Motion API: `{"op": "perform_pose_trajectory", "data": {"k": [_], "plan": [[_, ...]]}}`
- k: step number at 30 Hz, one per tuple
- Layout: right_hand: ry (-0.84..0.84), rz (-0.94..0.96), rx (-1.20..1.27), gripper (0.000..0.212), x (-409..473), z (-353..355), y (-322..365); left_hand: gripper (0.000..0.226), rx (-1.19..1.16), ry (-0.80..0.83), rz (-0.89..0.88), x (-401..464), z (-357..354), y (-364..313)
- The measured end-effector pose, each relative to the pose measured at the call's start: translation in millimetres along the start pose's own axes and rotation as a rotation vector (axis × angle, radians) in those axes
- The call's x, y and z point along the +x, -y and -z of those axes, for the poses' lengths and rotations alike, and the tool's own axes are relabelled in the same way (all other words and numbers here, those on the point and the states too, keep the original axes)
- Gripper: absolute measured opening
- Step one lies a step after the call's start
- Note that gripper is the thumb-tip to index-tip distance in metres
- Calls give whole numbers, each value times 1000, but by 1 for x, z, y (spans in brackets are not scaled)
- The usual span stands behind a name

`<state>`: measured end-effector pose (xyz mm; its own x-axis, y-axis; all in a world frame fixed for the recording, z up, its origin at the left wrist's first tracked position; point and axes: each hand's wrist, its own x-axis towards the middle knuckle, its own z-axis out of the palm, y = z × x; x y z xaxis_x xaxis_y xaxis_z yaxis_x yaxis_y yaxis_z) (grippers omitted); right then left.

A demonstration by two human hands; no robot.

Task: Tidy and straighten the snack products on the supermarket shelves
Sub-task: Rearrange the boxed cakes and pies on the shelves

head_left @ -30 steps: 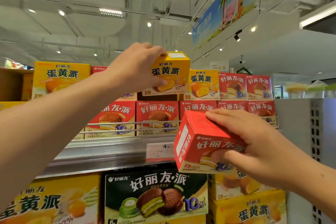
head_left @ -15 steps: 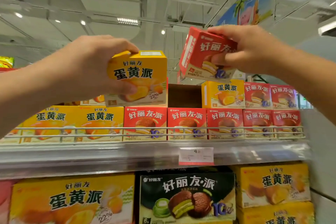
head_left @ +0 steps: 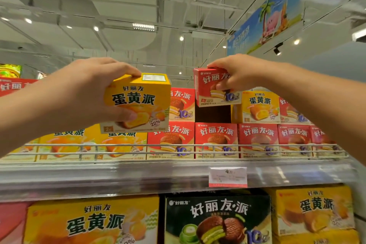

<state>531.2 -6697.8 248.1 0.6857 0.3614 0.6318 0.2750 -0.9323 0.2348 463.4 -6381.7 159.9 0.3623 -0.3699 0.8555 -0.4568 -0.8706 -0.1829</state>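
Red cardboard is what your right hand (head_left: 235, 74) has pinched: its fingers curl over the top of the red box (head_left: 214, 87) and its thumb presses the printed front, holding the box upright and facing you. Directly below and just behind that box lies a dark gap (head_left: 213, 114) in the upper layer of stock on the top shelf (head_left: 138, 172), between a red carton (head_left: 182, 105) towards the shelf's left end and a yellow carton (head_left: 259, 107) towards its right end. That gap looks like the slot the box should drop into, so the move from here is down and slightly back, front kept parallel to the shelf's wire rail (head_left: 178, 145). Your left hand (head_left: 89, 95) grips the yellow box (head_left: 138, 103) round its left side, thumb on the front, held in front of the yellow stack (head_left: 95, 144); it is the farther hand from the gap.
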Motion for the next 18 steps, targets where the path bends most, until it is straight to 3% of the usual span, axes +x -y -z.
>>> {"op": "perform_pose_trajectory", "data": {"k": [5, 11, 18], "plan": [[138, -34, 121, 45, 2, -19, -5, 78, -13, 21, -3, 1, -8, 4], [259, -80, 64, 31, 5, -38, -5, 84, -36, 53, 5, 3, -13, 1], [298, -105, 85, 33, 6, -40, -1, 88, -6, 80, 12, 2, -17, -1]]}}
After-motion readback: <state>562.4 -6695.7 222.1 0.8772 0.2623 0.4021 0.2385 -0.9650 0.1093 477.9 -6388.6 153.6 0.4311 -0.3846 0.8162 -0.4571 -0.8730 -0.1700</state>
